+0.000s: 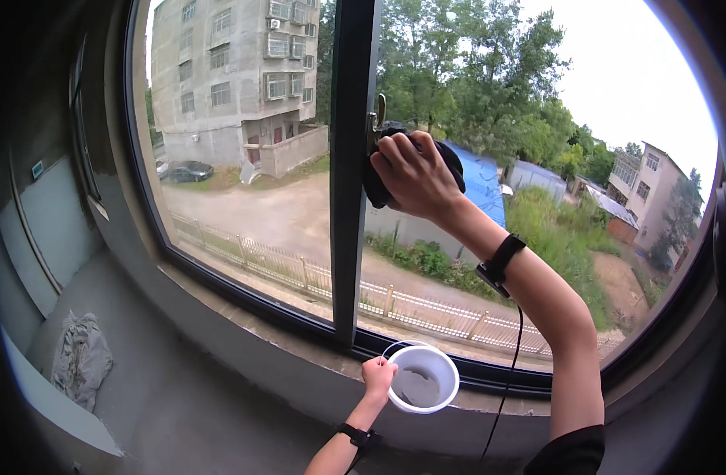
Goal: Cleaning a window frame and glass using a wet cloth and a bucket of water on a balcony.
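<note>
With its fingers closed round a black cloth (453, 162), my right hand (414, 170) presses against the window's dark upright bar (352, 229) and the pane beside it. Just above the cloth is a metal window latch (379, 115). Lower down, my left hand (377, 374) grips a white bucket (451, 385) at its left side, by the thin handle near the rim. Something grey lies in the bottom of the bucket; whether it is liquid I cannot tell. The bucket is at the edge of the window sill (315, 344). Both wrists wear black bands.
A thin black cable (505, 380) hangs from the right wristband past the sill. A crumpled grey sheet or sack (82, 360) lies on the concrete floor (181, 396) at the left, near a pale panel (42, 229). Outside stand buildings, trees and a fence.
</note>
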A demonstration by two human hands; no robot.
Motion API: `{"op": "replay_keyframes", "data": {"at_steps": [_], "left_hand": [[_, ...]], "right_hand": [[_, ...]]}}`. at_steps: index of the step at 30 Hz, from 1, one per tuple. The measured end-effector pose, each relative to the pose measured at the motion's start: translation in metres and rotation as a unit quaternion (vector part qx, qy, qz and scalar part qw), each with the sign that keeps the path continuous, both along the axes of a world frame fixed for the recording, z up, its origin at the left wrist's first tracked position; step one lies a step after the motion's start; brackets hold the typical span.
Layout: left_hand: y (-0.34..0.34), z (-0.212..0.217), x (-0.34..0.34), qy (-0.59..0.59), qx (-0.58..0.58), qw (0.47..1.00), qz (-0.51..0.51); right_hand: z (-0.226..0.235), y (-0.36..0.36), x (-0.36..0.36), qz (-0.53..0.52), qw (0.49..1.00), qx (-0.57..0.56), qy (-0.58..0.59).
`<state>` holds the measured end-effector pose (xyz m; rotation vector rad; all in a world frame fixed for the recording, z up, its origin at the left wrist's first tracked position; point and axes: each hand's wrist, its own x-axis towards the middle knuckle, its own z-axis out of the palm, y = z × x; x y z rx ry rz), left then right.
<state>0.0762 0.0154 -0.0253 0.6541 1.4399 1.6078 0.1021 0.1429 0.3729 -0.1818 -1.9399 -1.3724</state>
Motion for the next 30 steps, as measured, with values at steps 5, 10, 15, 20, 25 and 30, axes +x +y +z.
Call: {"op": "replay_keyframes", "data": {"at_steps": [5, 10, 15, 20, 25, 30], "left_hand": [[-0.003, -0.002, -0.002, -0.005, 0.000, 1.000, 0.007], [-0.006, -0.003, -0.004, -0.008, -0.007, 1.000, 0.002], [-0.005, 0.001, -0.007, 0.020, -0.003, 1.000, -0.013], [0.007, -0.007, -0.002, -0.040, 0.015, 0.999, -0.027], [0.003, 0.003, 0.002, 0.013, -0.015, 1.000, -0.022], [0.007, 0.004, 0.001, 0.026, -0.030, 0.999, -0.015]], "right_hand": [[0.002, -0.006, 0.009, 0.017, 0.999, 0.005, -0.038], [0.000, -0.012, 0.071, 0.004, 0.991, 0.001, -0.136], [-0.029, -0.017, 0.172, -0.038, 0.989, -0.007, -0.142], [-0.070, -0.027, 0.256, -0.083, 0.985, -0.018, -0.151], [-0.052, -0.037, 0.243, -0.089, 0.972, -0.001, -0.215], [-0.053, -0.022, 0.167, -0.061, 0.975, -0.011, -0.215]]}}
